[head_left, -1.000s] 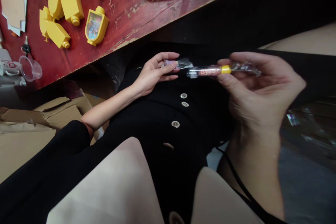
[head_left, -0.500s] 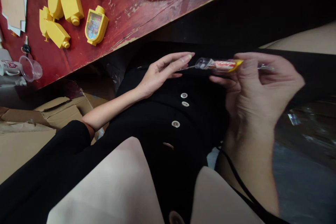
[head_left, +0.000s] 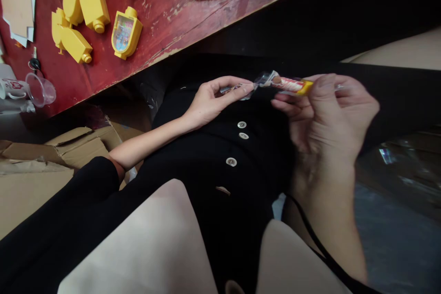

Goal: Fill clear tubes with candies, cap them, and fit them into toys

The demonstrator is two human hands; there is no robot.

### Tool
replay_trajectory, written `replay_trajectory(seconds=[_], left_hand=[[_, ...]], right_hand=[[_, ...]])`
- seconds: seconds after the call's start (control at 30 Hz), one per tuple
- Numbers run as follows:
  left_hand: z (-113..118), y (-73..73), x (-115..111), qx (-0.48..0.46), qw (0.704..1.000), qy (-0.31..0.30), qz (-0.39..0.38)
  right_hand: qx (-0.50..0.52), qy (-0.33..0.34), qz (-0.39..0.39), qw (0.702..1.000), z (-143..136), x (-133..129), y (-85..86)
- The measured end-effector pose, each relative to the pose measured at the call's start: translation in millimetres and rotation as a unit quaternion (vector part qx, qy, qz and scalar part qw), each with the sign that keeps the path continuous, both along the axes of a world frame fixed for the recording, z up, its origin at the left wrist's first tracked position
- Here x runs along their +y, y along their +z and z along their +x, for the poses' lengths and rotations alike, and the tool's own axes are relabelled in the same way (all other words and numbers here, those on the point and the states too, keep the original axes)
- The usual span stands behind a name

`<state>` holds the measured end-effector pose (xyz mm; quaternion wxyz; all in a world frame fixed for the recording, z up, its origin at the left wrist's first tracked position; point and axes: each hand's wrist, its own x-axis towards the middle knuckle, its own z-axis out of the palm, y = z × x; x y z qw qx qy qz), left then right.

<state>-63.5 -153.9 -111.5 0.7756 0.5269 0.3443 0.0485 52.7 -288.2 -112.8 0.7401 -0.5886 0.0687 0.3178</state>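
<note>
A small wrapped sausage (head_left: 288,84), brown at one end with a red, white and yellow label, spans the gap between my hands above my lap. Its clear plastic wrapper is twisted and gathered toward the left. My left hand (head_left: 217,103) pinches that gathered end between thumb and fingers, with crinkled plastic showing among the fingers. At the yellow end, my right hand (head_left: 332,112) grips the sausage with thumb and forefinger, the other fingers curled below. A bit of clear film sticks out behind the right thumb.
Several yellow plastic cases (head_left: 94,4) lie on the worn red table (head_left: 165,23), one showing a clear window. A white mug (head_left: 13,88), a clear plastic cup (head_left: 40,89) and keys (head_left: 34,63) are at the left. Cardboard boxes (head_left: 81,144) stand below the table edge.
My right hand has moved left, bringing the sausage closer to my left hand. My left fingers have closed on the wrapper, which is now more bunched up.
</note>
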Motion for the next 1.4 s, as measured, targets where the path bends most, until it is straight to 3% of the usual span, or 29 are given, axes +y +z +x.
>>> replay_trajectory(seconds=[0.5, 0.77, 1.13, 1.4], left_hand=[[3, 16.3, -6, 0.044, 0.999, 0.017, 0.000], [2, 18.2, -8, 0.047, 0.998, 0.038, -0.033], [2, 13.8, -9, 0.044, 0.998, 0.010, -0.046], [11, 22.9, -9, 0.034, 0.996, 0.056, -0.067]], right_hand=[[-0.003, -0.047, -0.004, 0.999, -5, 4, -9.3], [-0.035, -0.044, 0.021, 0.998, -5, 6, -3.1], [-0.057, -0.038, 0.024, 0.997, -6, 7, -3.3], [-0.065, -0.040, 0.021, 0.997, -5, 5, -3.6]])
